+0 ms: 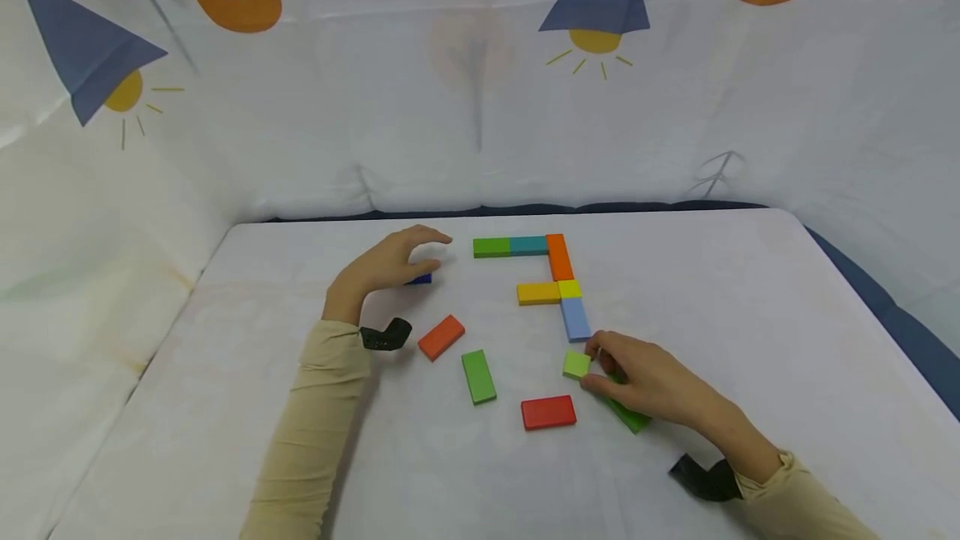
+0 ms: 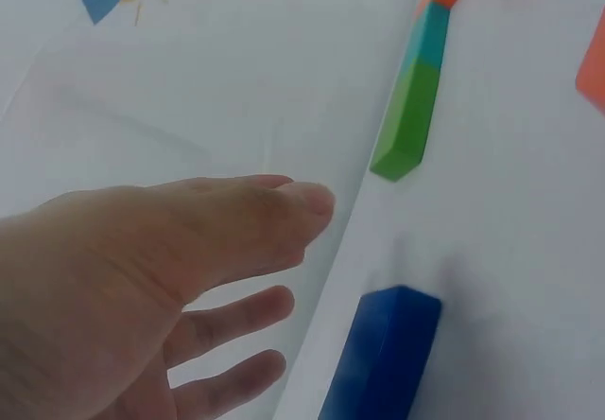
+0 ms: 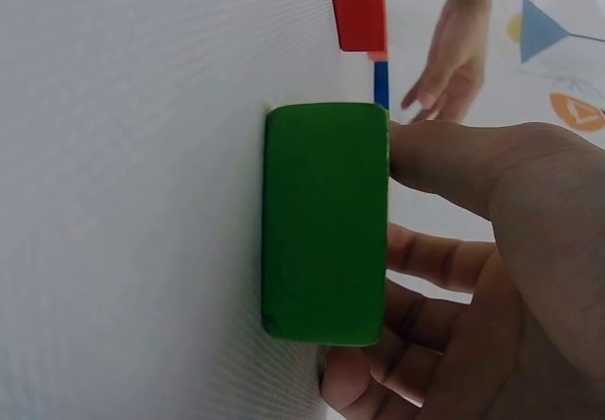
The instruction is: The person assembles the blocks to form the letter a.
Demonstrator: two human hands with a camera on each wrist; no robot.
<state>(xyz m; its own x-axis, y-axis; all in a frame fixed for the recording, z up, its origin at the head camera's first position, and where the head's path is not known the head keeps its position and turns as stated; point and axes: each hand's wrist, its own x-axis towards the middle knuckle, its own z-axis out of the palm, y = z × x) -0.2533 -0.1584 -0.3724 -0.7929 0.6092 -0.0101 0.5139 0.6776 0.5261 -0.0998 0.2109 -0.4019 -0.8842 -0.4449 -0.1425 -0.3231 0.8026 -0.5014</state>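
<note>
My right hand (image 1: 652, 377) is low over the table. Its thumb and index finger pinch the right side of a small light green block (image 1: 575, 364), just below a light blue block (image 1: 576, 320). Under the palm is a longer green block (image 1: 632, 417); in the right wrist view this green block (image 3: 326, 223) hides the fingertips. To the left, my left hand (image 1: 386, 261) hovers with thumb and fingers apart, holding nothing. A dark blue block (image 1: 422, 279) lies beneath it, partly covered in the head view. The left wrist view shows that blue block (image 2: 383, 358) apart from the fingers.
Touching blocks form a bent row: green (image 1: 491, 247), teal (image 1: 528, 246), orange (image 1: 559, 257), small yellow (image 1: 569, 289), with a longer yellow block (image 1: 538, 294) branching left. Loose orange-red (image 1: 442, 337), green (image 1: 478, 377) and red (image 1: 548, 412) blocks lie nearer on the white table (image 1: 420, 473).
</note>
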